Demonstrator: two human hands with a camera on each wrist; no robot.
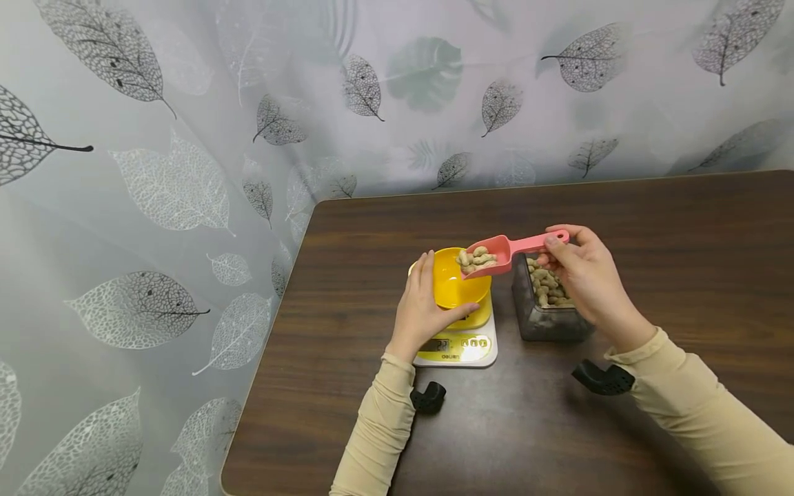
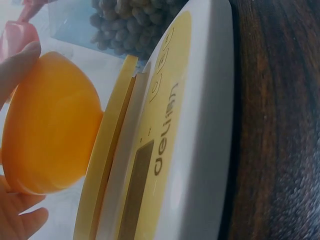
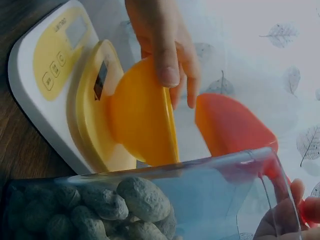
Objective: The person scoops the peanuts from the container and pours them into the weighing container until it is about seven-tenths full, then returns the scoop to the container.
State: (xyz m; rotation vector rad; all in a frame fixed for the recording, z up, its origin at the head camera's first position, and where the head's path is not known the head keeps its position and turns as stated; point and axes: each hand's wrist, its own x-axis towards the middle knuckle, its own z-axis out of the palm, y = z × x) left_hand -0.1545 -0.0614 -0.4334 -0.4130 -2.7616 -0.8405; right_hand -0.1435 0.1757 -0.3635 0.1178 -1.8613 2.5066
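Note:
A yellow bowl [image 1: 448, 291] stands on a white and yellow kitchen scale [image 1: 455, 355]. My left hand [image 1: 420, 311] holds the bowl by its sides, thumb at the near right and fingers round the left. With my right hand [image 1: 592, 281] I pinch the end of a pink scoop's handle [image 1: 527, 244]. Unshelled peanuts [image 1: 479, 260] lie in the scoop, whose front edge hangs over the bowl's right rim. In the right wrist view the scoop [image 3: 232, 122] is apart from the bowl [image 3: 142, 117], and the clear box hides part of it.
Just right of the scale stands a clear box [image 1: 552, 325] holding many more peanuts [image 1: 546, 284], partly under my right hand. Everything rests on a dark wooden table [image 1: 347, 275]. Behind and to the left hangs a leaf-patterned curtain [image 1: 409, 138].

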